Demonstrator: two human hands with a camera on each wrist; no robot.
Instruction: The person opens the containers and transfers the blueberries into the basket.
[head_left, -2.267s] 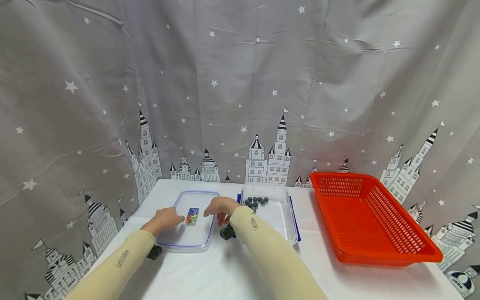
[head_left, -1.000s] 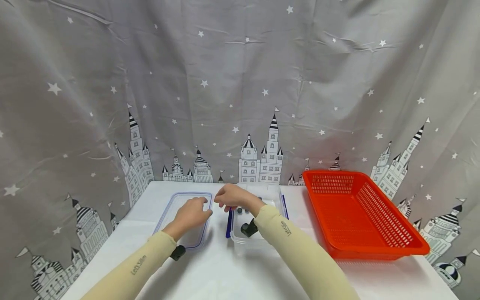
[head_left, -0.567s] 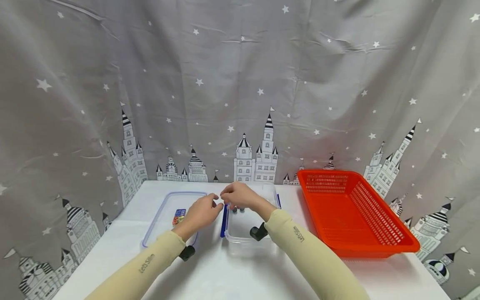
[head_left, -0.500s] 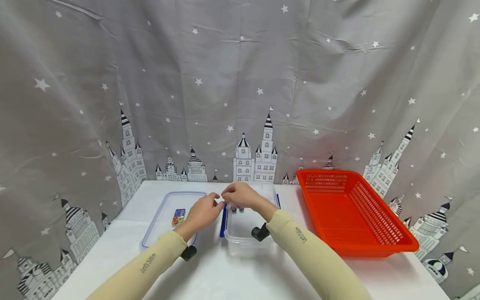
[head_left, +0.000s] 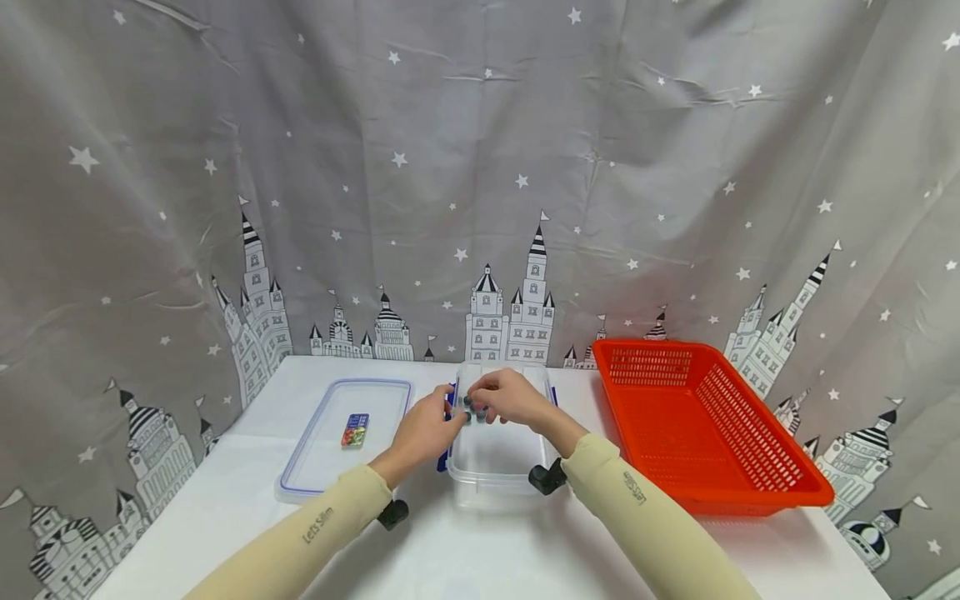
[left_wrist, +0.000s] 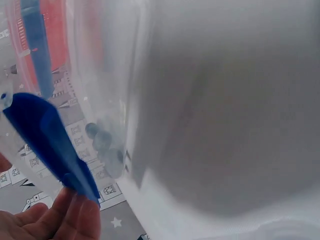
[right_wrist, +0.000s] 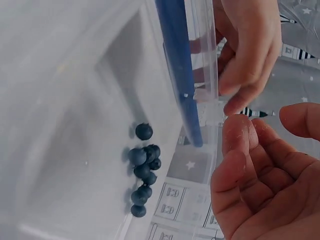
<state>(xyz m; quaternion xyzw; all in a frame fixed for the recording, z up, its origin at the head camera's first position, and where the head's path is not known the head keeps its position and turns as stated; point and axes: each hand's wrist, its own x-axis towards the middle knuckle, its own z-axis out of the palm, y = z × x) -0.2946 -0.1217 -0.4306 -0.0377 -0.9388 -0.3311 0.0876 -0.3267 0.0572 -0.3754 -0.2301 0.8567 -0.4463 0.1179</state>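
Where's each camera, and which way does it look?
Head: on the head, looking forward and down; shows both sleeves, the left hand and right hand.
Left wrist: on that wrist, looking across the clear plastic container towards the red basket; left fingers show.
Right wrist: on that wrist, looking into the container; both hands show.
Both wrist views share the blueberries.

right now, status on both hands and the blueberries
Left hand at blue latch. Right hand empty, above container. Blueberries inside. Lid off, lying left.
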